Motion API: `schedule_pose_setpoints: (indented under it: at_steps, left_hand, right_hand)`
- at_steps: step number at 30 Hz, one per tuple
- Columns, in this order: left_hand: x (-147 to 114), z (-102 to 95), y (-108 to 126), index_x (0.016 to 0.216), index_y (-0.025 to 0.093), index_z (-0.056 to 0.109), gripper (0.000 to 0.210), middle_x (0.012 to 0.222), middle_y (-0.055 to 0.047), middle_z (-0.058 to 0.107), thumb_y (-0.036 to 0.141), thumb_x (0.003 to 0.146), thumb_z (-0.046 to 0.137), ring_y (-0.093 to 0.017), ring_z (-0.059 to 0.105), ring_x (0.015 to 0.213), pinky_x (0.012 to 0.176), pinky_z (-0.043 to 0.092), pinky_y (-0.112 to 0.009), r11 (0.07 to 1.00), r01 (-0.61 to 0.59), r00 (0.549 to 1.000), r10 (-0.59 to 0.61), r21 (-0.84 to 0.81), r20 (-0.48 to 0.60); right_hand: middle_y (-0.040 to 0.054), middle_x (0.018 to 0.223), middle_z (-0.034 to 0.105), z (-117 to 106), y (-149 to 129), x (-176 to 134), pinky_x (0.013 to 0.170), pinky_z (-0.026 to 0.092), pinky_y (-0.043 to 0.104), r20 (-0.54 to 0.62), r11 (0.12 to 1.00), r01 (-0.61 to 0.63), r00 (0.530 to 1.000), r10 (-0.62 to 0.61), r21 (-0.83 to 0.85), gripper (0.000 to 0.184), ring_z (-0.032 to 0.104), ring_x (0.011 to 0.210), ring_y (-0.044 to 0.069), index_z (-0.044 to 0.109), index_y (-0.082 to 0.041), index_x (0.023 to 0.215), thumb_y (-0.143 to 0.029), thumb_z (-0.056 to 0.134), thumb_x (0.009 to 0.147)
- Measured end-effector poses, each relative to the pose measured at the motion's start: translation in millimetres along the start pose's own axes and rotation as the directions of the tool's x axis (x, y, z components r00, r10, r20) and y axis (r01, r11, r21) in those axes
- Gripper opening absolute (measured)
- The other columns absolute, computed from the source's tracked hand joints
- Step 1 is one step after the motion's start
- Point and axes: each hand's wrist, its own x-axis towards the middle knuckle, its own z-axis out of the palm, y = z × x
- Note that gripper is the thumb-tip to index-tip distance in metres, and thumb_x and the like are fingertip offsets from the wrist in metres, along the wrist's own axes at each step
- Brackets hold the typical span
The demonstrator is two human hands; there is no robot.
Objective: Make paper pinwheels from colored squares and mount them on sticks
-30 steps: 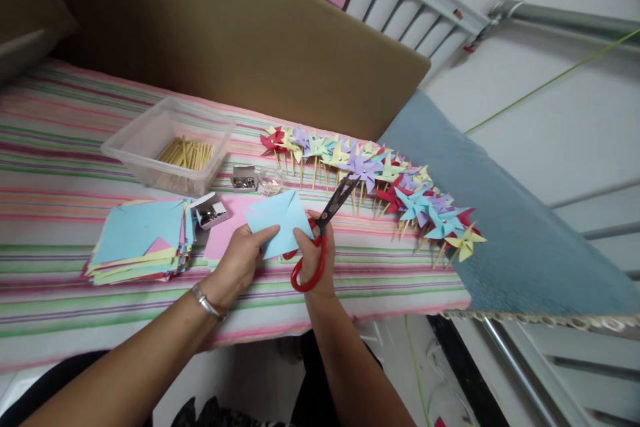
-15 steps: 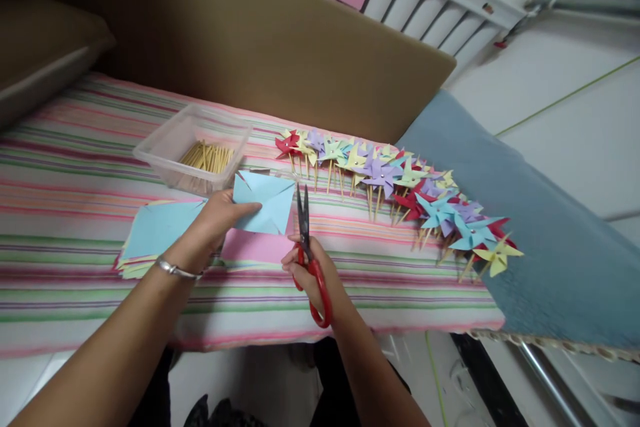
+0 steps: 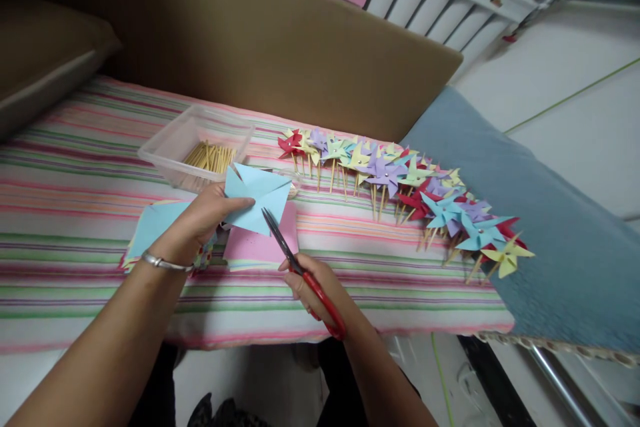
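Observation:
My left hand (image 3: 210, 212) pinches a light blue paper square (image 3: 265, 190) by its left side, thumb on top. Slits run in from the corners of the square. My right hand (image 3: 315, 287) has its fingers through the handles of red-handled scissors (image 3: 285, 247), whose dark blades point up and left. The blade tips are at the lower edge of the blue square, nearly together. Below it lies a pink paper square (image 3: 260, 248) on the striped cloth. A stack of coloured paper squares (image 3: 157, 227) is partly hidden behind my left wrist.
A clear plastic box (image 3: 170, 163) holds many thin wooden sticks (image 3: 213, 157). Rows of paper pinwheels (image 3: 385, 173) on sticks stretch along the right side of the striped cloth (image 3: 350, 293). A brown board (image 3: 280, 40) stands at the back, with a blue surface (image 3: 500, 180) to the right.
The scissors have swung left from upright, and their blades have come to the blue square's lower edge and closed. The square has tilted and shifted slightly left.

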Motion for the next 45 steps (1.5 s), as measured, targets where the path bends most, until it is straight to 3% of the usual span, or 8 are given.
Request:
schedule_pose_setpoints:
  at_steps: [12,26,45]
  left_hand:
    - [-4.2,-0.6,8.9,0.066,0.014,0.068,0.018,0.060,-0.002,0.064,0.020,0.051,0.076,-0.014,0.054,0.052,0.049,0.040,-0.022,1.000,-0.008,1.000,0.008,0.019,-0.004]
    - [-3.1,-0.7,7.0,0.067,0.015,0.071,0.020,0.063,-0.004,0.067,0.020,0.049,0.079,-0.017,0.056,0.053,0.050,0.041,-0.024,1.000,0.016,1.000,-0.015,-0.013,0.027]
    - [-5.6,0.1,9.7,0.063,0.016,0.070,0.015,0.059,-0.003,0.065,0.019,0.050,0.077,-0.015,0.053,0.050,0.046,0.040,-0.023,1.000,-0.010,0.999,0.010,-0.010,0.033]
  right_hand:
    - [-0.0065,0.053,0.047,0.6,-7.2,1.2,0.042,0.030,0.018,0.045,0.998,-0.060,0.997,0.061,-0.027,0.017,0.037,0.042,0.006,0.059,-0.019,0.086,-0.035,0.058,0.079]
    - [-0.0070,0.051,0.044,4.8,-4.6,2.1,0.041,0.029,0.018,0.008,0.998,-0.053,0.999,0.052,0.042,0.019,0.036,0.041,0.006,0.061,-0.019,0.087,-0.036,0.060,0.078]
    - [-0.0063,0.055,0.040,7.2,-3.1,3.0,0.041,0.028,0.018,0.051,0.993,-0.072,0.996,0.067,0.098,0.019,0.034,0.044,0.006,0.058,-0.018,0.083,-0.037,0.058,0.080]
